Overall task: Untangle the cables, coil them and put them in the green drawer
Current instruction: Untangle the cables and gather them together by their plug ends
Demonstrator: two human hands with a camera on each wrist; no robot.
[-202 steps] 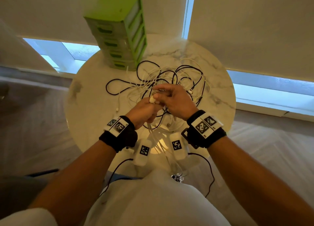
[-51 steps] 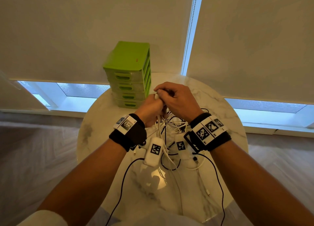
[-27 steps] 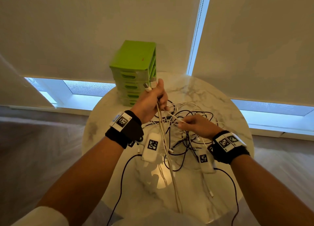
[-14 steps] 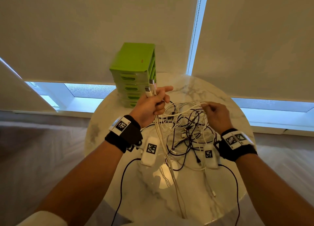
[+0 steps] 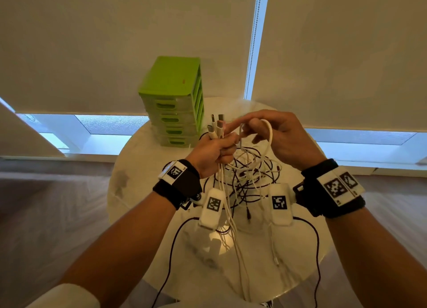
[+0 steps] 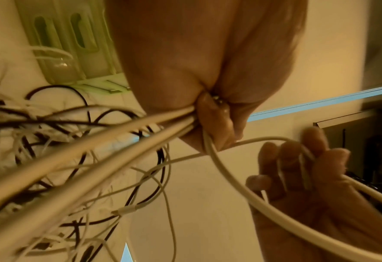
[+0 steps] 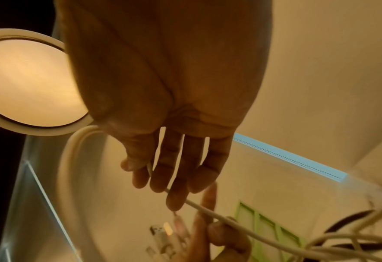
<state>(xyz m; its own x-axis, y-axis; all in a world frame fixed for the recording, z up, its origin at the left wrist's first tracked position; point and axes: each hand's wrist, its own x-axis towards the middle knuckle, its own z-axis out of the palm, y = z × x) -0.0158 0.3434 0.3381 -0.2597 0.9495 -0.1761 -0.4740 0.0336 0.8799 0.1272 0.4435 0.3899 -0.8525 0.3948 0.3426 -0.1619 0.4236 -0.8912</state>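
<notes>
My left hand (image 5: 212, 150) grips a bundle of white cables, with several USB plugs (image 5: 216, 125) sticking up out of the fist. My right hand (image 5: 275, 134) is right beside it, thumb and fingers pinching a loop of white cable (image 5: 269, 134) that runs into the left fist (image 6: 214, 113). In the right wrist view the cable (image 7: 230, 221) crosses my fingers (image 7: 169, 173). Under both hands a tangle of black and white cables (image 5: 249, 176) hangs onto the round marble table (image 5: 143, 192). The green drawer unit (image 5: 175, 104) stands behind, its drawers closed.
White tagged camera units (image 5: 212, 206) hang under both wrists, and their black leads (image 5: 171, 243) run off the table's near edge. Roller blinds and low windows stand behind the table. Bare marble lies left of the tangle. A round ceiling lamp (image 7: 28, 85) shows in the right wrist view.
My right hand, out at the right over the tangle half a second ago, has come back to the left hand carrying a loop of white cable. The left hand stays raised with its bundle.
</notes>
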